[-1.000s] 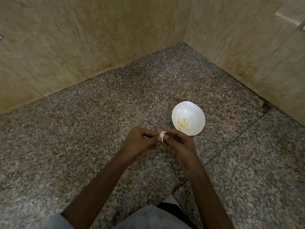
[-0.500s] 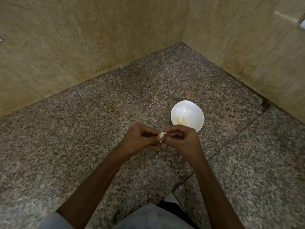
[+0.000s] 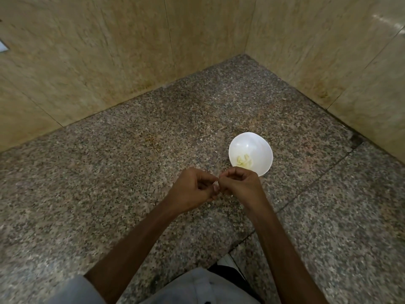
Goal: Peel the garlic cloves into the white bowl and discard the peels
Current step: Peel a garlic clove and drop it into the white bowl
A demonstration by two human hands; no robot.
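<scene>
A white bowl (image 3: 254,145) stands on the speckled granite counter (image 3: 131,163), with several pale peeled garlic cloves (image 3: 244,160) at its bottom. Just in front of the bowl, my left hand (image 3: 192,189) and my right hand (image 3: 241,185) meet fingertip to fingertip. Between them they pinch a small white garlic clove (image 3: 216,184), of which only a sliver shows; the rest is hidden by the fingers. Both hands have their fingers curled.
Beige tiled walls (image 3: 131,51) close the counter in at the back and right, meeting in a corner behind the bowl. A dark seam (image 3: 317,178) runs across the granite on the right. My light clothing (image 3: 197,286) shows at the bottom edge.
The two hands have closed in tighter over the clove, so less of it shows now. My right hand has turned more over it. The bowl has not moved.
</scene>
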